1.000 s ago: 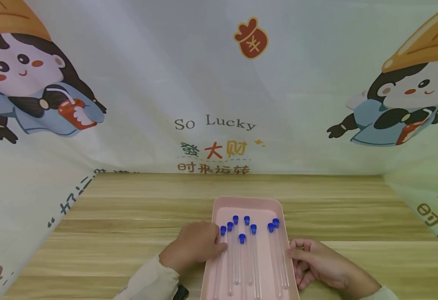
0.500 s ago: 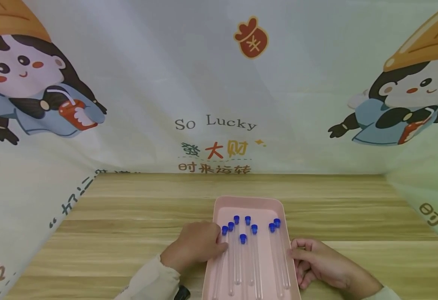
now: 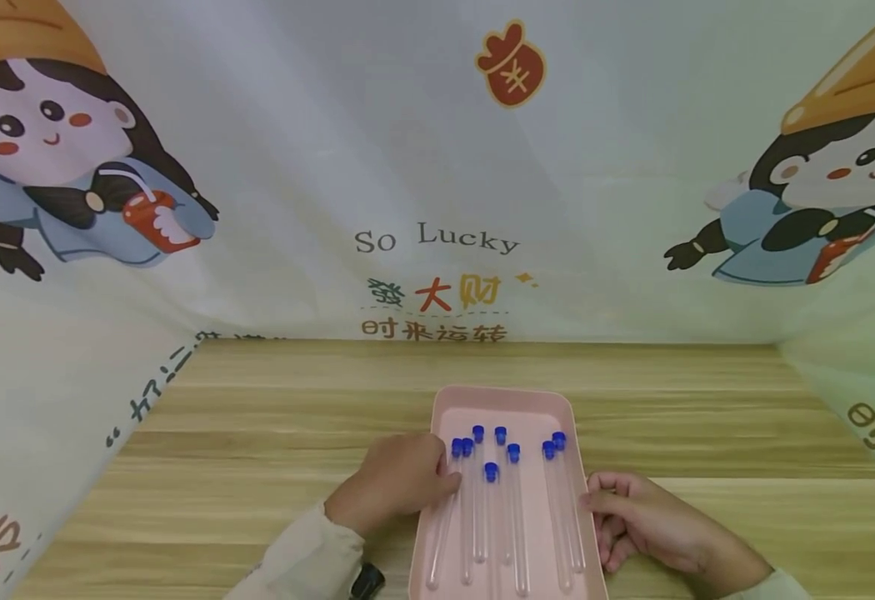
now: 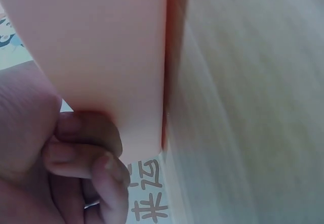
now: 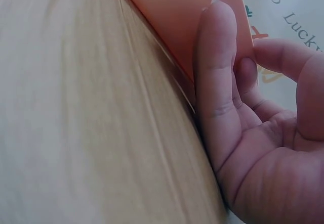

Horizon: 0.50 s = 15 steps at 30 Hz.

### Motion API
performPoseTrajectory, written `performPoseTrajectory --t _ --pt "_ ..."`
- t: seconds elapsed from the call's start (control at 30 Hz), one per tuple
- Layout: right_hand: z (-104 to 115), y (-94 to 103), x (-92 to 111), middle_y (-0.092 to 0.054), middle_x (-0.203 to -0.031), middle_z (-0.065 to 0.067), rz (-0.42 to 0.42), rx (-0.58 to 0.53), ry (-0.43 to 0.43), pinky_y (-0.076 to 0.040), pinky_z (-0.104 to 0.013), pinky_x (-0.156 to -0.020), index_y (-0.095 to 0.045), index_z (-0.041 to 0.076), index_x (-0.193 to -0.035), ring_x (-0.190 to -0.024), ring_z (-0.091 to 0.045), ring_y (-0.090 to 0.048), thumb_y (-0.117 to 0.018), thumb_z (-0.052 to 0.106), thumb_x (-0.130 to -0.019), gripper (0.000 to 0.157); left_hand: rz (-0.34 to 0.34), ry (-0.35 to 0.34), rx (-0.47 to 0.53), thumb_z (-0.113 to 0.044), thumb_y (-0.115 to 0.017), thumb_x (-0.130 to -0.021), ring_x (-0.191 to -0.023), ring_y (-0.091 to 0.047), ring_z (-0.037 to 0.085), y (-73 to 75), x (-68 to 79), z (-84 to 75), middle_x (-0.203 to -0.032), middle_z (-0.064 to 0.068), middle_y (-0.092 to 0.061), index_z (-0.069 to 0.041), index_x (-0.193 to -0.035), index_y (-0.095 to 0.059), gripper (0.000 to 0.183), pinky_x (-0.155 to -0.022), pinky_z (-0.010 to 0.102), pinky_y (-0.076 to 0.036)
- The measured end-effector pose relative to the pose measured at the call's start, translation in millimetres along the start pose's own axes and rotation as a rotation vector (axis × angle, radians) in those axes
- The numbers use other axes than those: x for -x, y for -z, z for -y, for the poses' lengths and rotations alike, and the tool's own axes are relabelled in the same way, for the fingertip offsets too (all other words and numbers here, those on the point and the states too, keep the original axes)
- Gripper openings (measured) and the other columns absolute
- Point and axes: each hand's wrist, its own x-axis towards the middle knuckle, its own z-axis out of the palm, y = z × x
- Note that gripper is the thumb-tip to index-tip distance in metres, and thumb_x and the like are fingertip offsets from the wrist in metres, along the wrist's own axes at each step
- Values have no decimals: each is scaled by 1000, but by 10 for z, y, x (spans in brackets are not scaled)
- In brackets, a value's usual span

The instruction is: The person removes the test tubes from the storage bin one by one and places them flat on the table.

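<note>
Leftmost tube (image 3: 443,533): lying in the pink tray (image 3: 538,533), along its left wall; long axis running from just past 12 o'clock, at its blue cap (image 3: 457,448), to just past 6;
Left hand (image 3: 396,479): lying nearer; apparently pinching that tube below the cap, its length trailing towards 7;
Right hand (image 3: 651,521): clamping the tray's wall at 3 o'clock; the tube lying towards 9, beyond other tubes (image 3: 518,525)

R hand (image 5: 255,128) grips pink tray (image 5: 169,11) — wood tbl (image 5: 101,113) alongside.
</note>
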Motion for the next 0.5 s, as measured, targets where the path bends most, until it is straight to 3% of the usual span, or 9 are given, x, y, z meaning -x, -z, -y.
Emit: performPoseTrajectory --t 0.17,0.5 --pt "13 24 8 -66 -76 1 -12 7 -14 -57 -28 -62 -53 12 -93 -66 -11 -67 -47 17 -105 14 -26 -14 16 -36 -69 -88 -48 -46 9 15 -24 4 -53 -8 -47 -19 -61 -53 36 -50 29 -35" --pt "-5 11 -1 -66 -75 1 -13 -1 -1 -57 -28 -61 -52 12 -93 -65 -11 -67 -47 15 -104 13 -41 21 -13 -38 -70 -87 -55 -49 12 62 -35 -16 -61 -6 -54 -20 -67 -57 30 -53 31 -37"
